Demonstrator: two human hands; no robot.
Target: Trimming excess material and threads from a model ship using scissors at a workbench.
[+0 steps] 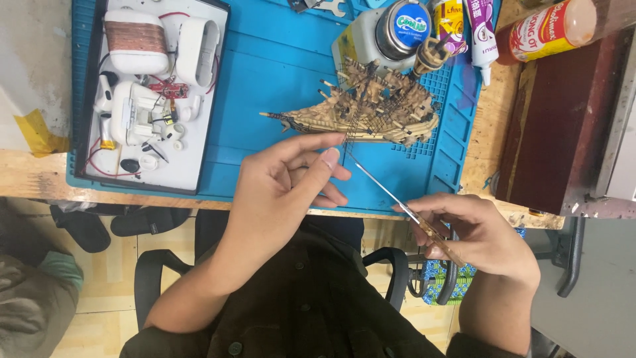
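Right hand point(480, 232): fingers closed around the wooden handle of a thin metal tool point(391, 192), whose shaft slants up toward the model ship point(368, 109). Left hand point(285, 185): thumb and forefinger pinched together at the tool's tip, just below the model's hull; what they pinch is too small to tell. The model ship, built of pale wooden sticks with dark rigging, lies on the blue work mat point(278, 66), bowsprit pointing left. Directly behind the ship stand a white plastic bottle point(361, 43) with a dark round cap and a glue tube point(481, 33); to the right of these lies a red-labelled bottle point(550, 30). Well left of the ship, a white tray point(192, 169) holds dismantled white earbud cases and small parts.
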